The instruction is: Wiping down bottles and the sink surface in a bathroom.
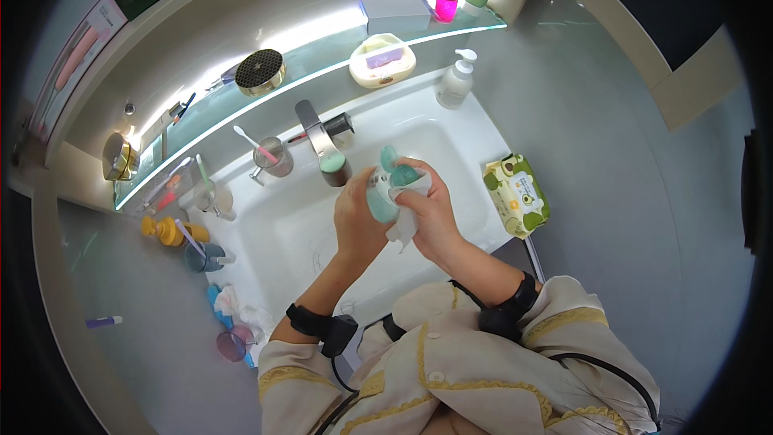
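Over the white washbasin (284,241), both my hands are close together around a translucent teal bottle (380,202) with its flip cap standing open. My left hand (356,217) grips the body of the bottle from the left side. In my right hand (435,211) is a crumpled white wipe (406,223), pressed against the bottle's top by the thumb, with the fingers behind the cap. The wipe's lower end hangs below the hand. Just beyond the hands stands the metal faucet (320,139), with something pale green at its near end.
A green-and-white wipes pack (516,196) lies on the basin's right edge. A pump bottle (455,81) stands at the back right corner. Toothbrush cups (273,157) and a yellow pump bottle (175,231) line the left. Above the basin runs a glass shelf (314,72) with jars, a box and bottles.
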Available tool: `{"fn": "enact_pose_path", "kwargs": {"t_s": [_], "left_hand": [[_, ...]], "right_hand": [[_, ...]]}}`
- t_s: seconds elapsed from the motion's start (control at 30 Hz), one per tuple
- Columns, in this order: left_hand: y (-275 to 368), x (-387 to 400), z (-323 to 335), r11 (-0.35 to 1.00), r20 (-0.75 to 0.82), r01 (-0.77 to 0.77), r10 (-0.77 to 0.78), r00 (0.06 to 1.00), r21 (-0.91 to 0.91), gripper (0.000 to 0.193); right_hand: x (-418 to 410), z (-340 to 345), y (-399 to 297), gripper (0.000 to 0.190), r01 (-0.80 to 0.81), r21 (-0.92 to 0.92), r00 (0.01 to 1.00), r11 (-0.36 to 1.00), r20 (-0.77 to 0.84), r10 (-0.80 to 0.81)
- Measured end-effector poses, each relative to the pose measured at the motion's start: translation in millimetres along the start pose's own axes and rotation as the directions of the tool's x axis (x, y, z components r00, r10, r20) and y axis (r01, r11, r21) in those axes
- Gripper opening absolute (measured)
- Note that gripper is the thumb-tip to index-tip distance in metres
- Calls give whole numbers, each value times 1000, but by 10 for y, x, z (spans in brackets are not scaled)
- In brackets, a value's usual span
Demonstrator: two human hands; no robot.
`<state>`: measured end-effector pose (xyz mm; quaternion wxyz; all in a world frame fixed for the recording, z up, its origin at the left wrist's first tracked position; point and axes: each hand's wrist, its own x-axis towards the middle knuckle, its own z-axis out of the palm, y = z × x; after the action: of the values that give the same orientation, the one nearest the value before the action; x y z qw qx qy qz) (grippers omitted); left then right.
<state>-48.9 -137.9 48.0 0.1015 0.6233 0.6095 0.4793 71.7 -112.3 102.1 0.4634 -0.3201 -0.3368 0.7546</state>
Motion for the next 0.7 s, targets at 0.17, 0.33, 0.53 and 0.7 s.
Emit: {"fn": "enact_pose_path", "kwargs": {"t_s": [0.17,0.33,0.53,0.7], "left_hand": [[49,37,-72,989,-1,77,-78,997,-129,79],[88,49,-73,996,-28,44,-46,999,-84,78],[81,12,1,997,-62,-13,18,998,76,73],[80,48,-12,980,-87,-80,98,991,184,61]], "right_hand": [[-9,-132,-57,50,-77,37,997,996,24,76],[-9,-167,-121,52,-164,138,979,977,145,144],[-82,88,-18,49,-23,61,992,998,-122,30],[-59,134,34,49,0,59,980,998,-198,11]]}}
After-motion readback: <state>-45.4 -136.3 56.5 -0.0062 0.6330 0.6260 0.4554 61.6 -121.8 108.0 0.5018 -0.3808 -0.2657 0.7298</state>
